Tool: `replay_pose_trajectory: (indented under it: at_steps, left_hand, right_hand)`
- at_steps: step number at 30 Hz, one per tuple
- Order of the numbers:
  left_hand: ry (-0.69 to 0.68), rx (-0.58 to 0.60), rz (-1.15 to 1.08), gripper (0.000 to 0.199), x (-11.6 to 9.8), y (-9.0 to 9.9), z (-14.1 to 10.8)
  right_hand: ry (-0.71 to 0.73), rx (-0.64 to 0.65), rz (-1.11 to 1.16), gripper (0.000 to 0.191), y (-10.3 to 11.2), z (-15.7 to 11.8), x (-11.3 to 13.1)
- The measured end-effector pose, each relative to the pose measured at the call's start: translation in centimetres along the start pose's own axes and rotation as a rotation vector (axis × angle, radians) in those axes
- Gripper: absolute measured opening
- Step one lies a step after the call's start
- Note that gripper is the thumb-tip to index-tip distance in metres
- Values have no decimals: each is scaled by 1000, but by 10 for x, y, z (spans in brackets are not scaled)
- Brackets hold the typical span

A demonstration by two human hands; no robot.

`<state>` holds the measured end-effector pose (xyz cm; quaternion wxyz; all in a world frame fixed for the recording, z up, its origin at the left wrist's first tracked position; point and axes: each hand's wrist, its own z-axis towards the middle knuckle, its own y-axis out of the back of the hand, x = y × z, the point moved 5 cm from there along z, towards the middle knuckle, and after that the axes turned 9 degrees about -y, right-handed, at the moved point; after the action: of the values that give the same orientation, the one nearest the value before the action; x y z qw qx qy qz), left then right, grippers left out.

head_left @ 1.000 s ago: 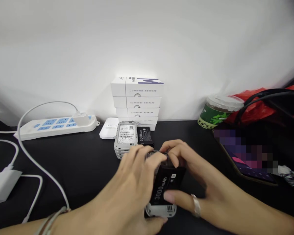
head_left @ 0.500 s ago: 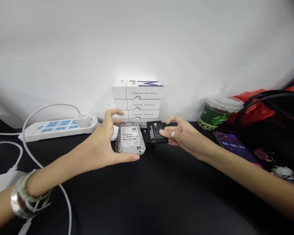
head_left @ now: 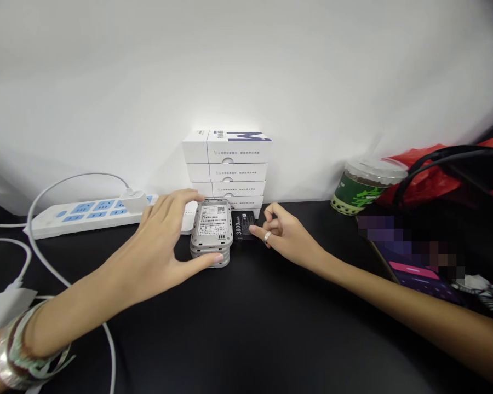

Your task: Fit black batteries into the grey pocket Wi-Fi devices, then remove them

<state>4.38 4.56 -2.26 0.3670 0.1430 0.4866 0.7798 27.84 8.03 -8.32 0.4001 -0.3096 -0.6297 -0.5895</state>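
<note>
My left hand (head_left: 164, 235) is curved around a stack of grey device casings, fingers at the far side and thumb along the near side. The top casing (head_left: 212, 220) lies face up, showing a white label with a QR code and barcodes. Just right of the stack lies a black battery (head_left: 242, 225) marked 3000mAh. My right hand (head_left: 285, 232) is at its right edge, the thumb resting on the battery and the other fingers curled beside it. What lies under the battery is hard to see.
White boxes (head_left: 236, 174) are stacked against the wall behind the casings. A power strip (head_left: 94, 216) with a plugged-in charger and white cables (head_left: 112, 350) lies at left. At right stand a lidded drink cup (head_left: 359, 186), a phone (head_left: 414, 271) and a red bag (head_left: 439, 180).
The grey casing has come down onto the stack with my left hand. The battery has moved left and lower, beside the stack, with my right hand's thumb still on it.
</note>
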Motion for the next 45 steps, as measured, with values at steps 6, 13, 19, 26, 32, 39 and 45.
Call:
replay_pose_trajectory:
  at_steps: [6,13,19,26,32,39,45]
  left_hand:
    - [-72,38,-39,39,-1,4,-35]
    - [-254,379,-80,40,2,-39,-55]
    - [-230,269,-80,39,2,-40,-58]
    - [-192,256,-118,39,2,-40,-57]
    - [-187,243,-137,39,2,-39,-57]
    - [-200,254,-108,40,2,-39,-59]
    - [-175,277,-124,40,2,-40,-57]
  right_hand:
    - [123,-38,-328,35,16,-48,-9]
    - [308,24,-651,36,16,-62,-19]
    - [379,33,-769,35,12,-61,-18]
    - [400,33,-800,34,12,-62,-17]
    - [410,30,-796,35,12,-62,-15]
    - [411,33,-800,34,11,-63,-16]
    - [413,29,-797,34,11,-62,-15]
